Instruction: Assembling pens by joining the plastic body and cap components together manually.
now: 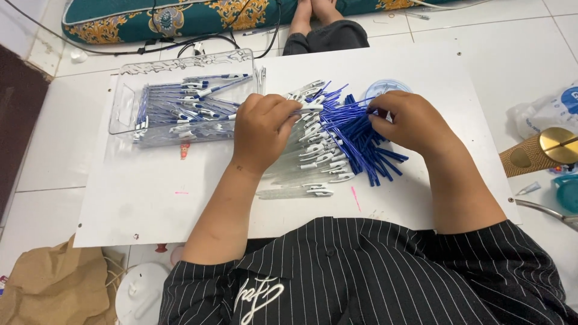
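The left hand (262,129) is closed on 1 clear pen barrel (304,109); a thin blue refill (352,107) is pinched by the right hand (409,123).

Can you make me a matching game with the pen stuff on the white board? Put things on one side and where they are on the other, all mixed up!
Things:
1. clear plastic tray
2. pile of blue refills
3. row of clear pen barrels
4. crumpled brown paper bag

Places:
A. under the right hand
B. on the floor at the lower left
C. far left of the white board, holding finished pens
D. between the two hands, beside the left hand

Pairs: 1-C, 2-A, 3-D, 4-B
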